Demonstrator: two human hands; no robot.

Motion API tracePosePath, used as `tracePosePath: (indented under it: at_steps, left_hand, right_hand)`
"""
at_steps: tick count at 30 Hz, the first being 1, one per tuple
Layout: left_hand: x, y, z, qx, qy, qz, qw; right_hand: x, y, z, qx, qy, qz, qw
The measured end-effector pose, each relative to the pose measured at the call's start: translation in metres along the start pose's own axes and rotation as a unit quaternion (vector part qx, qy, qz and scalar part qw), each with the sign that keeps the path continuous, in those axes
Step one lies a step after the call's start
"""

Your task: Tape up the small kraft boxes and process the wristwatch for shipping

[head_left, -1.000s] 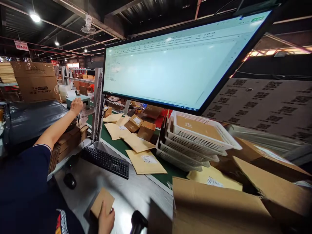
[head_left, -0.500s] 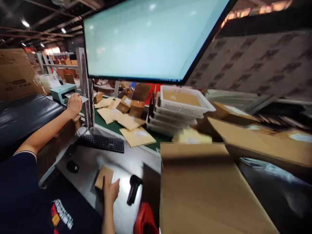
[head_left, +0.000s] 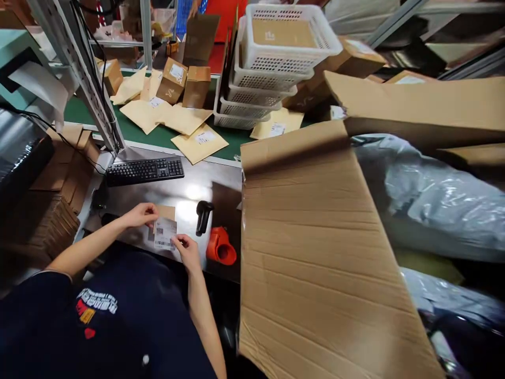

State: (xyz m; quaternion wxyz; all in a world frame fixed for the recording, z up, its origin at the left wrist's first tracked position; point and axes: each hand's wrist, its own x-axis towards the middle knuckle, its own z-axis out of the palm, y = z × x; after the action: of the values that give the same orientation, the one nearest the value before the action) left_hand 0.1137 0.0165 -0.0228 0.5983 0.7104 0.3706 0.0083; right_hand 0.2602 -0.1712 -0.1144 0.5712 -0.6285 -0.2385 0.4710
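A white printed shipping label (head_left: 164, 233) is stretched between my two hands, over a small brown cardboard box (head_left: 167, 211) on the metal desk. My left hand (head_left: 142, 215) pinches the label's upper left edge. At its lower right edge, the fingertips of my right hand (head_left: 187, 249) are closed on it. Most of the box is hidden under the label, and I cannot tell whether the two touch. Right of my hands lie a black barcode scanner (head_left: 203, 217) and an orange-red tape dispenser (head_left: 221, 246).
A black keyboard (head_left: 145, 170) lies behind my hands. Padded envelopes (head_left: 200, 142) and small boxes sit on the green conveyor (head_left: 82, 111) beyond. White baskets (head_left: 288, 55) are stacked there. A large open carton (head_left: 311, 252) fills the right side; a label printer (head_left: 18, 66) stands at far left.
My left hand has come from the printer down to the desk, bringing the label. My right hand has moved from the box to the label's edge. The view has tilted down.
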Motion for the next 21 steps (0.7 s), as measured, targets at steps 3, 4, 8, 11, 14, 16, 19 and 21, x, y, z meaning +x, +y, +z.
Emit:
tracePosePath:
  at_steps: [3,4,8,11,14,16,19,21]
  left_hand:
    - [0.036,-0.018,-0.002,0.102,0.073,-0.013,0.992]
    - [0.046,-0.022,-0.002,0.12,0.087,-0.013,0.989]
    - [0.078,-0.032,-0.003,0.175,0.118,-0.01,0.977]
    - [0.089,-0.04,-0.004,0.209,0.116,-0.008,0.971]
    - [0.093,-0.048,-0.005,0.236,0.107,-0.006,0.966]
    - [0.094,-0.052,-0.004,0.252,0.102,-0.005,0.962]
    - [0.097,-0.056,-0.003,0.271,0.097,0.0,0.958]
    - [0.099,-0.059,-0.002,0.282,0.093,0.005,0.955]
  right_hand:
    - [0.013,0.012,0.009,-0.01,0.052,0.032,0.998]
    - [0.02,0.016,0.013,-0.017,0.061,0.038,0.997]
    - [0.042,0.025,0.024,-0.046,0.104,0.039,0.993]
    - [0.047,0.025,0.026,-0.096,0.139,0.027,0.985]
    - [0.045,0.021,0.025,-0.2,0.156,0.032,0.967]
    - [0.044,0.018,0.024,-0.253,0.156,0.04,0.954]
    - [0.044,0.015,0.026,-0.299,0.148,0.044,0.942]
    - [0.044,0.013,0.029,-0.34,0.141,0.045,0.929]
